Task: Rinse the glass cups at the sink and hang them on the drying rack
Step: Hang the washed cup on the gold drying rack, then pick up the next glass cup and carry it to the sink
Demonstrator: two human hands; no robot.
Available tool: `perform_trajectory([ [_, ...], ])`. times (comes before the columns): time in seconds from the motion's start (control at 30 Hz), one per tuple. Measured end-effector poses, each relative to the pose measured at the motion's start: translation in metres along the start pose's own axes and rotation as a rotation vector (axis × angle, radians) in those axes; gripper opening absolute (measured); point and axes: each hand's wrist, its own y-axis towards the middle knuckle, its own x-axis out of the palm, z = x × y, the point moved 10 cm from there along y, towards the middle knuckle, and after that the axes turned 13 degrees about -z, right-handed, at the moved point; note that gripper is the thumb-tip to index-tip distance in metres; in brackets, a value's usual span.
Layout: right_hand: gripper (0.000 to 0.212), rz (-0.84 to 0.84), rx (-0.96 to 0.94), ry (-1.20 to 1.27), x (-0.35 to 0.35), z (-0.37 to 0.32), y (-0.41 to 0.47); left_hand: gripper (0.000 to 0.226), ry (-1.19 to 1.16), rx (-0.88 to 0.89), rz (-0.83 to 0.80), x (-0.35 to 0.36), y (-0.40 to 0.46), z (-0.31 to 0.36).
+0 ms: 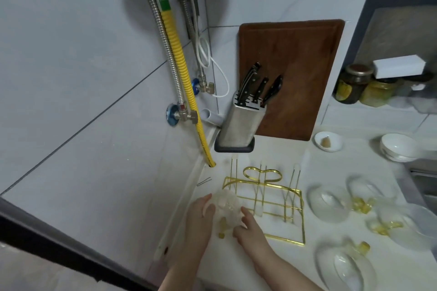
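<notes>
Both hands, left hand [201, 212] and right hand [248, 227], grasping glass cup [228, 205] over drying rack [279, 198] peg near counter's left edge. Risk: wet glass slipping, missed peg tipping light rack.

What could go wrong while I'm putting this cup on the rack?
The cup is clear and looks wet, held between the left hand and right hand, so it could slip. The rack is thin wire; a push at its left pegs might tip or slide it. Other glass cups crowd its right side, so a shifting rack may knock them.
</notes>
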Motion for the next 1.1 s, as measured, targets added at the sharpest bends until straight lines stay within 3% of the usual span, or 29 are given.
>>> perform_trajectory([
  [0.17,0.061,0.003,-0.038,-0.115,-0.017,0.004,-0.025,0.034,0.289,0.261,0.038,0.012,-0.025,0.052],
  [0.3,0.051,0.092,-0.146,-0.107,-0.063,0.0,-0.07,0.038,0.271,0.483,-0.029,0.053,-0.048,0.094],
  [0.37,0.049,0.176,-0.196,-0.101,-0.097,-0.003,-0.098,0.04,0.233,0.506,-0.134,0.087,-0.055,0.103],
  [0.5,0.043,0.345,-0.219,-0.087,-0.167,0.011,-0.149,0.045,0.229,0.482,-0.437,0.169,-0.067,0.1],
  [0.67,0.044,0.489,-0.15,-0.104,-0.228,0.048,-0.184,0.062,0.345,0.324,-0.719,0.251,-0.077,0.055],
  [0.9,0.047,0.42,-0.012,-0.219,-0.254,0.09,-0.183,0.081,0.486,0.136,-0.736,0.292,-0.074,0.021],
  [0.97,0.045,0.356,0.018,-0.238,-0.253,0.098,-0.176,0.088,0.482,0.078,-0.739,0.301,-0.072,0.014],
  [1.1,0.063,0.164,0.031,-0.293,-0.242,0.103,-0.157,0.113,0.423,0.007,-0.714,0.31,-0.07,0.008],
])
